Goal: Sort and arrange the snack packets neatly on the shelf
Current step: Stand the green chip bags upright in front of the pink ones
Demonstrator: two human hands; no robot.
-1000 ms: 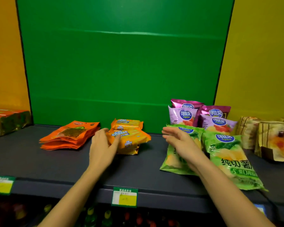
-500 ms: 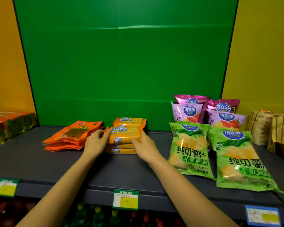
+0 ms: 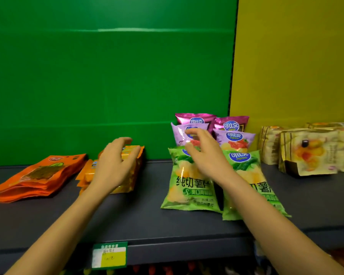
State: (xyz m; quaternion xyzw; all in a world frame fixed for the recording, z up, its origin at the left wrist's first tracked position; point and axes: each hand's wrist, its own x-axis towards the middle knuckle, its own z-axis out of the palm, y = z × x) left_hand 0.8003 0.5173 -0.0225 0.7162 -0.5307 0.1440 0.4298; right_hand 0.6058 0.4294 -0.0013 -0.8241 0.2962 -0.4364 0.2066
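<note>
A stack of yellow-orange cheese cracker packets [image 3: 130,171] sits on the dark grey shelf [image 3: 147,219], left of centre. My left hand [image 3: 112,165] lies over the top of that stack with fingers spread. My right hand [image 3: 205,153] hovers with loosely curved fingers above the left of two green chip bags [image 3: 189,187], in front of the purple chip bags [image 3: 234,137]; it holds nothing. The second green bag [image 3: 252,181] lies partly under my right forearm. A pile of flat orange pouches [image 3: 38,175] lies at the far left.
Beige and yellow cake packs [image 3: 310,151] stand at the right on the shelf. A green and yellow price tag [image 3: 109,256] hangs on the front edge. Green and yellow panels form the back wall. Bottles show dimly on the shelf below.
My right hand has left the cracker stack and moved right, up over the green and purple chip bags. My left hand shifted from the stack's left side onto its top. The view panned left.
</note>
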